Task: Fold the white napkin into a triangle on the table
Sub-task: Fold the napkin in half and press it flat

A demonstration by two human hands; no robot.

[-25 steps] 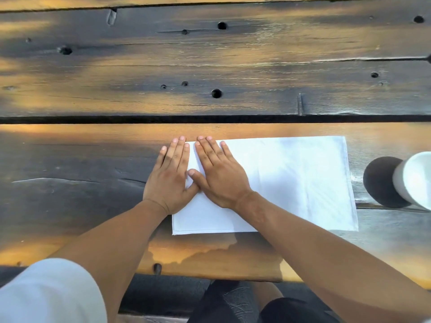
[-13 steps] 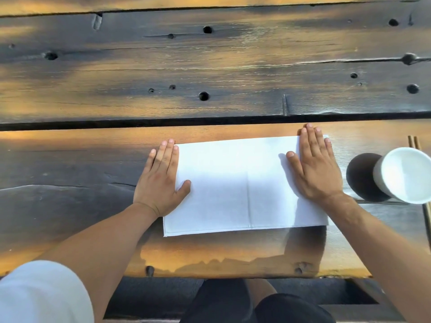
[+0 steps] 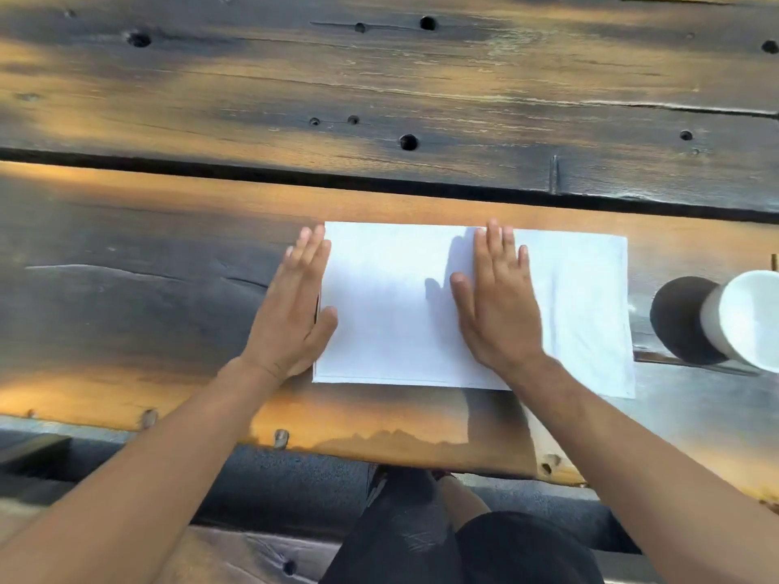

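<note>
Both hands lie flat with fingers spread, left hand (image 3: 293, 314) at the edge and right hand (image 3: 497, 307) mid-cloth, pressing the white napkin (image 3: 392, 305) on the table (image 3: 126, 246), a rectangle with the triangle fold not yet made.

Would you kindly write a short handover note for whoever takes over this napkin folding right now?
Left hand: open, flat, pressing the left edge of the white napkin.
Right hand: open, flat on the napkin, right of its middle.
The napkin lies flat as a rectangle near the front edge of the wooden table; a white cup stands to its right, apart from it.
Done: napkin laid flat in a rectangle.
Left: no diagonal fold yet; the triangle remains to be made.
</note>
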